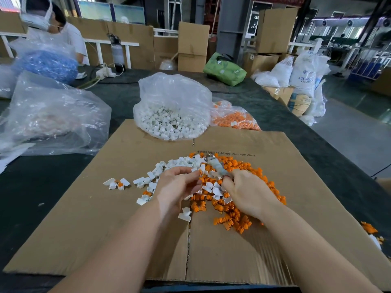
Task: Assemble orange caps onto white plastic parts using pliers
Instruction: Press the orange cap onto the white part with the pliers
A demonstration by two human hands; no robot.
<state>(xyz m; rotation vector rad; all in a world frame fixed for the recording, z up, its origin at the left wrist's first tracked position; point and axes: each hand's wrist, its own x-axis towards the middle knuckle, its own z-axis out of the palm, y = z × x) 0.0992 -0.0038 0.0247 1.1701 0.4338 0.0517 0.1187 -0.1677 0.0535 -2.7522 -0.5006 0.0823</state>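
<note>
Head view. Both forearms enter from the lower edge of the frame and converge at centre, over a flattened cardboard sheet [105,218] lying on the dark counter [306,115].

The left hand [177,185] is held palm-inward, fingers curled; thumb and forefinger pinch a small orange cap and white part [200,171] at the fingertips. How the two pieces sit together is too small to make out.

The right hand [245,189] is clenched around the pliers [215,166], whose wrapped handles rise toward upper left; the tool's tip is blurred and its jaws cannot be judged.

Beneath the hands lies a mixed heap: loose white parts [179,163] toward centre-left, loose orange caps [237,216] toward centre-right, partly hidden by both hands.

Behind, at frame centre, stands an open clear bag of white parts [169,121]; just right of it, a bag of orange caps [234,119], partly covered. At upper left, another person [53,28] is cut off by the frame edge.
</note>
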